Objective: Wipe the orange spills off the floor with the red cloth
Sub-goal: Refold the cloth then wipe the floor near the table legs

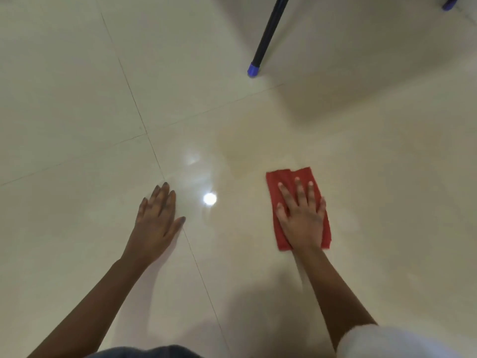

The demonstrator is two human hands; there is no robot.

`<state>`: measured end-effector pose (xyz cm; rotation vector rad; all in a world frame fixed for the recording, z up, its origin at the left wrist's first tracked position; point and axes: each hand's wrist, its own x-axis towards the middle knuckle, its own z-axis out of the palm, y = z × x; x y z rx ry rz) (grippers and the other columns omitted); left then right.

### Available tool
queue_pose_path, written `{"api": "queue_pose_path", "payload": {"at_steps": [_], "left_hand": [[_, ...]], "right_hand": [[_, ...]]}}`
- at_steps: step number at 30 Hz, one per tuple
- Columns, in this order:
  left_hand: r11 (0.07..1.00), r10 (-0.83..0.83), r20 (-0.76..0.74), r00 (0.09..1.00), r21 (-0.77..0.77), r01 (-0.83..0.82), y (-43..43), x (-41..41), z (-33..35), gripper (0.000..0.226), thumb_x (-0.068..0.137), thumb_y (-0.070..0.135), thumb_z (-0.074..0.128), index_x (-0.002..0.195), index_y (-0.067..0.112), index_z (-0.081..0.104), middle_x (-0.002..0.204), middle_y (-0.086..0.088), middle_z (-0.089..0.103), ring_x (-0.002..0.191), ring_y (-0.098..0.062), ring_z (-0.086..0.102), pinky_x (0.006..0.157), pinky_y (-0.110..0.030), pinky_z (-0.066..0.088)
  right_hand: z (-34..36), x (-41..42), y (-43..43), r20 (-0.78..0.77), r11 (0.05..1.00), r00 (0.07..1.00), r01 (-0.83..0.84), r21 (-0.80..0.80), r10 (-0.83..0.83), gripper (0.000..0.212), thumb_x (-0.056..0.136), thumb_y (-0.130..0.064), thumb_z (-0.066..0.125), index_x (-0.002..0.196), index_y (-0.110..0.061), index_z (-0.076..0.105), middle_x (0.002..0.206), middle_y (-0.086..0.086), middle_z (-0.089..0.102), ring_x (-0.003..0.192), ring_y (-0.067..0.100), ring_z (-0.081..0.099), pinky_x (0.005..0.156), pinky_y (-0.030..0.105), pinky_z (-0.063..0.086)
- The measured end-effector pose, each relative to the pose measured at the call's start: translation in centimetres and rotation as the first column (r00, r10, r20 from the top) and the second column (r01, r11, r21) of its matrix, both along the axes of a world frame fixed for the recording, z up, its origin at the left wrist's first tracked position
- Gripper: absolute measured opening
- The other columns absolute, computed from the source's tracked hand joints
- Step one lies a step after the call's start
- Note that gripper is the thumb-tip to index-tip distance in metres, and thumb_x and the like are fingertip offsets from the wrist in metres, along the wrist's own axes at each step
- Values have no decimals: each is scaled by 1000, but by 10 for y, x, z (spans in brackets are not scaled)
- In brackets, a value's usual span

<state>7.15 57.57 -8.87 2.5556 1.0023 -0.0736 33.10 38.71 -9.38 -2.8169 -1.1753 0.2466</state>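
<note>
The red cloth point(281, 178) lies flat on the cream tiled floor point(77, 99), folded into a long rectangle. My right hand point(302, 215) presses down on it, palm flat, fingers spread. A faint orange-tan smear point(240, 148) stains the tile just beyond and left of the cloth, with a paler film around it. My left hand point(157, 220) rests flat on the floor to the left, fingers apart, holding nothing, close to a tile joint.
A black chair leg with a blue foot cap point(253, 69) stands on the floor ahead of the cloth. A second blue foot point(447, 5) shows at the top right corner. A bright lamp reflection point(209, 198) glares between my hands.
</note>
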Motion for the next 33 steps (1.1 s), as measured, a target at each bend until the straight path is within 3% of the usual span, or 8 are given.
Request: {"api": "queue_pose_path", "payload": {"at_steps": [2, 6, 11, 16, 21, 27, 29, 33], "left_hand": [[1000, 6, -9, 1000, -3, -6, 1, 2, 0, 79, 90, 62, 10, 141, 5, 29, 152, -13, 16, 141, -21, 8, 111, -51, 17], [997, 77, -61, 995, 3, -77, 10, -4, 2, 87, 85, 70, 6, 144, 8, 20, 154, -11, 3, 141, -23, -1, 112, -49, 8], [959, 276, -123, 953, -22, -281, 28, -34, 6, 96, 77, 77, 0, 146, 12, 7, 151, -6, -18, 140, -23, -17, 112, -46, -3], [934, 351, -124, 928, -29, -357, 47, -56, -1, 104, 72, 83, 3, 146, 11, 2, 150, -6, -21, 139, -22, -20, 113, -46, -4], [919, 392, -99, 915, -9, -395, 51, -59, -5, 110, 67, 88, 17, 145, 14, -5, 151, -5, -23, 138, -21, -25, 112, -41, -7], [898, 432, -191, 881, 5, -439, 70, -58, -12, 131, 48, 100, 18, 142, 16, -16, 149, -4, -30, 135, -20, -32, 111, -43, -14], [901, 428, -205, 880, 13, -434, 69, -57, -11, 131, 47, 100, 16, 142, 16, -18, 148, -4, -32, 134, -19, -34, 109, -41, -17], [903, 411, -181, 893, -54, -426, 72, -62, -10, 130, 46, 100, 19, 140, 21, -24, 145, -1, -39, 132, -17, -37, 110, -42, -15]], "right_hand": [[1, -10, 31, -23, 1000, 1000, 1, -22, -1, 57, 85, -47, 26, 140, -37, 38, 149, 7, 37, 138, 35, 27, 105, 60, 23], [6, -85, 69, -51, 932, 932, -361, -38, 359, 52, 90, -52, 29, 138, -36, 40, 147, 7, 40, 136, 35, 33, 105, 59, 23], [16, -128, 77, -125, 935, 936, -342, -99, 329, 55, 94, -61, 15, 141, -37, 30, 146, 10, 40, 135, 40, 30, 104, 62, 21], [10, -134, 105, -166, 863, 859, -501, -70, 485, 49, 91, -59, 26, 137, -44, 34, 146, 9, 41, 136, 39, 31, 106, 64, 20], [-2, -63, 175, -57, 935, 936, -350, -50, 347, 54, 88, -61, 13, 142, -50, 15, 157, 7, 15, 143, 36, 5, 110, 59, 6], [2, -20, 289, -83, 966, 965, -253, -55, 248, 52, 96, -54, 19, 145, -46, 5, 159, 2, -3, 144, 30, -9, 112, 58, -1], [5, -63, 322, -117, 915, 909, -403, -13, 399, 52, 96, -51, 20, 146, -44, 8, 159, 1, -3, 144, 29, -9, 111, 57, -3], [5, -145, 289, -138, 655, 643, -751, 81, 754, 47, 97, -46, 21, 144, -42, 25, 158, -2, 11, 145, 27, 1, 112, 54, -6]]}}
